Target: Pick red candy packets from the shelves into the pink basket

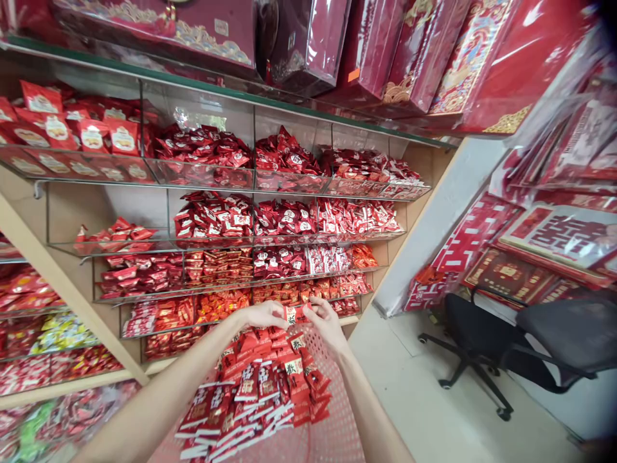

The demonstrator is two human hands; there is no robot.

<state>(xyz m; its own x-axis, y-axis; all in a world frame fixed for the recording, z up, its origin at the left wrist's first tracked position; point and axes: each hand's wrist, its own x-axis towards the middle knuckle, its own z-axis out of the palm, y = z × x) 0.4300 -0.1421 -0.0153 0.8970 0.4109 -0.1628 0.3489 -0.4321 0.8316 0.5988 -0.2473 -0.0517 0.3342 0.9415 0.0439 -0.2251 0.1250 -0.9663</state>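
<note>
Both my hands meet in the lower middle of the view, above a red perforated basket (337,431). My left hand (263,315) and my right hand (325,321) pinch one small red candy packet (294,314) between their fingertips, one hand at each end. Under them the basket holds a heap of red and white candy packets (260,392), stacked in rows. Both forearms reach up from the bottom edge.
Glass shelves (202,173) with several compartments of red wrapped sweets fill the wall ahead. Large red gift boxes (385,45) stand on top. Red paper decorations (554,238) hang on the right. A black office chair (525,341) stands on the tiled floor at the right.
</note>
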